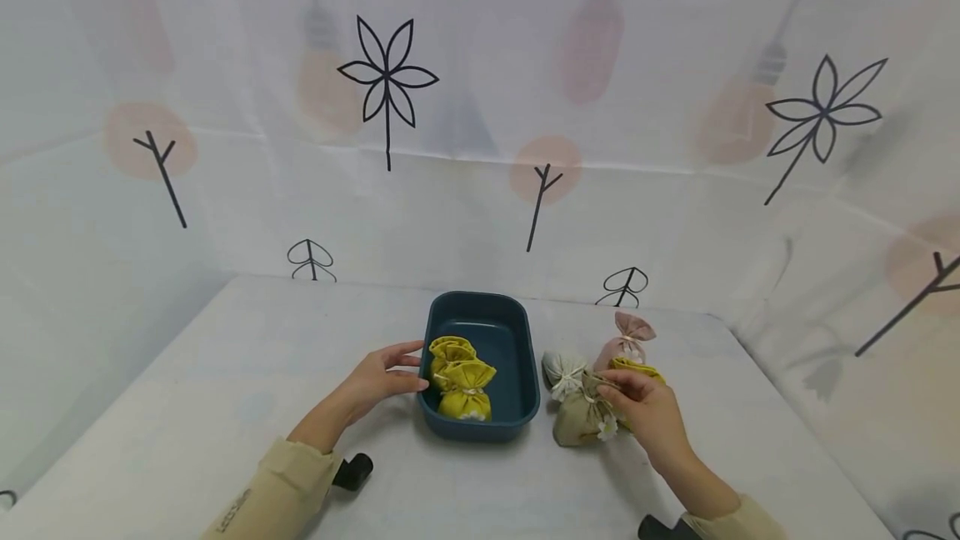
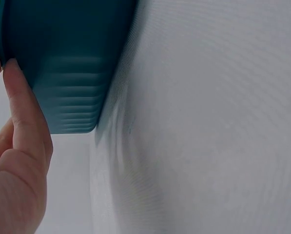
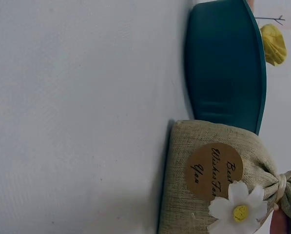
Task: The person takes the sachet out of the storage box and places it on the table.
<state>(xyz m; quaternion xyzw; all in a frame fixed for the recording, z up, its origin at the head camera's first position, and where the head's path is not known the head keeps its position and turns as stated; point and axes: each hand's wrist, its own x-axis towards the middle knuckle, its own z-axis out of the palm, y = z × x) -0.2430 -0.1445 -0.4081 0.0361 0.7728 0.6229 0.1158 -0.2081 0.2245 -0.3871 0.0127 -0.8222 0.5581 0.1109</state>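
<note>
My left hand (image 1: 373, 380) holds the left rim of a dark teal box (image 1: 512, 357), its fingertips right at the edge. In the left wrist view, a fingertip lies against the outer wall. Two yellow drawstring sachets (image 1: 467, 390) sit along the box's left side. My right hand (image 1: 648, 411) pinches the tied neck of an olive-tan sachet (image 1: 573, 423) just right of the box. That sachet bears a white daisy (image 3: 239, 212) and a round brown label (image 3: 208, 168), seen in the right wrist view.
Behind the tan sachet are a pale grey sachet (image 1: 564, 372) and a pink sachet (image 1: 624, 344). Another yellow sachet (image 1: 637, 369) is partly hidden by my right hand. The white table (image 1: 225, 407) meets a patterned cloth backdrop (image 1: 465, 215) at the back and sides.
</note>
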